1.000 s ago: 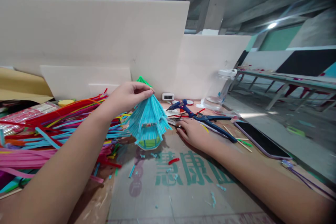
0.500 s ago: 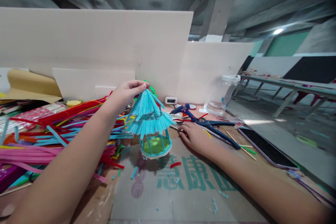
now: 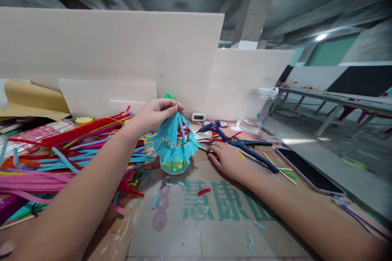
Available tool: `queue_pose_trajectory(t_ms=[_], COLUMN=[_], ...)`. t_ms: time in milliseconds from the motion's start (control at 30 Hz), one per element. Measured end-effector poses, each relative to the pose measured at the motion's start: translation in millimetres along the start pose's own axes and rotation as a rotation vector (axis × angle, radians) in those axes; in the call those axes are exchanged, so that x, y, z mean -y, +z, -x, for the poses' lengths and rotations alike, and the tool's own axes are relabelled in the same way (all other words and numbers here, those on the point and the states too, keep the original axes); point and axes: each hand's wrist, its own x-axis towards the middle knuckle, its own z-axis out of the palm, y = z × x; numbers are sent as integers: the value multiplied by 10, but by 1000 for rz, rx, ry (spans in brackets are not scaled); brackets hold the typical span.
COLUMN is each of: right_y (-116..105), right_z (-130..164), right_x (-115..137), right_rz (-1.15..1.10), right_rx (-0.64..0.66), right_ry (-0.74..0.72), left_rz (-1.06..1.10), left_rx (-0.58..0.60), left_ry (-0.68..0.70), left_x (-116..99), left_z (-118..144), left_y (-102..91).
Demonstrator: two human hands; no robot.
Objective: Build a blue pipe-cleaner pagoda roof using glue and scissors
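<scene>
My left hand (image 3: 163, 111) pinches the peak of a small model pavilion (image 3: 176, 140). Light-blue pipe-cleaner strips form its two-tiered roof, and thin posts stand on a round base (image 3: 175, 166) with a green floor. The pavilion tilts, so the roof hides most of the posts. A bit of green (image 3: 168, 96) shows behind my fingers. To the right, my right hand (image 3: 228, 158) lies on the tabletop, fingers curled over the dark handle of what look like scissors (image 3: 202, 147); their silver blades point left.
Colourful pipe cleaners (image 3: 92, 151) are heaped at left. Behind my right hand lie a blue glue gun (image 3: 216, 127) and long-handled blue pliers (image 3: 263, 159). A phone (image 3: 309, 171), a clear jug (image 3: 259, 110) and a small white digital clock (image 3: 198, 116) stand around. Blue scraps and a red piece (image 3: 204, 191) dot the cardboard (image 3: 171, 236).
My left hand has tipped the pavilion, turning more of its roof towards me and hiding more of the posts and green floor. My right hand stays in place.
</scene>
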Motion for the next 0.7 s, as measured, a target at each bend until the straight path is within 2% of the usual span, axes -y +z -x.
queue_pose_trajectory(t_ms=[167, 300, 400, 467, 500, 533, 600, 700], right_y=[2, -33, -45, -38, -31, -23, -10, -1], right_z=[3, 20, 29, 27, 25, 22, 16, 13], right_x=[1, 20, 27, 25, 22, 18, 11, 4], right_rz=[7, 3, -10, -15, -15, -13, -9, -11], right_rx=[-18, -30, -31, -26, -25, -26, -30, -35], right_ry=[-9, -9, -9, -5, -1, 0, -2, -10], left_rz=[-38, -172, -383, -674, -796, -878, -917, -948], left_rx=[34, 42, -103, -221, -220, -179, -18, 69], left_ry=[-7, 5, 26, 5, -21, -46, -60, -31], left_x=[104, 41, -118, -224, -261, -281, -270, -178], left_z=[-38, 0, 115, 232, 295, 358, 466, 544], left_y=[-11, -73, -133, -154, -154, -146, -107, -20])
